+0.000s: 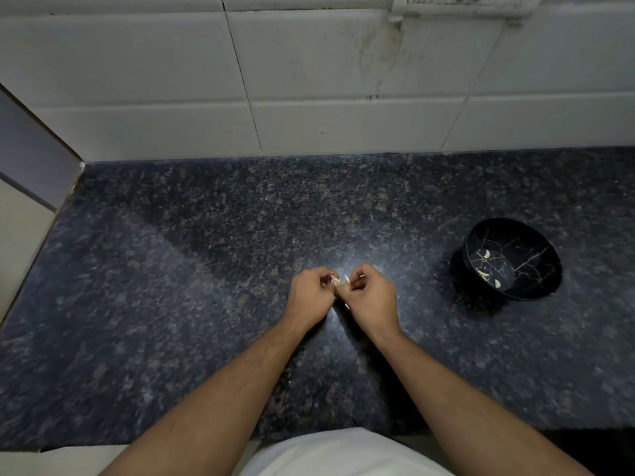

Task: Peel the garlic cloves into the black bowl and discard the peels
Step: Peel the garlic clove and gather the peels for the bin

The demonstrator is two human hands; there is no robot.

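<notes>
My left hand (311,295) and my right hand (369,297) meet over the middle of the dark granite counter. Both pinch a small garlic clove (340,281) with pale, papery skin sticking out between the fingertips. Most of the clove is hidden by my curled fingers. The black bowl (536,290) with thin gold veins stands to the right, well apart from my hands. Several peeled cloves (485,255) lie in its bottom.
The speckled granite counter (171,286) runs to a white tiled wall (309,91) at the back. A cabinet side (31,173) borders it on the left. The counter's front edge is just before my white shirt (343,455).
</notes>
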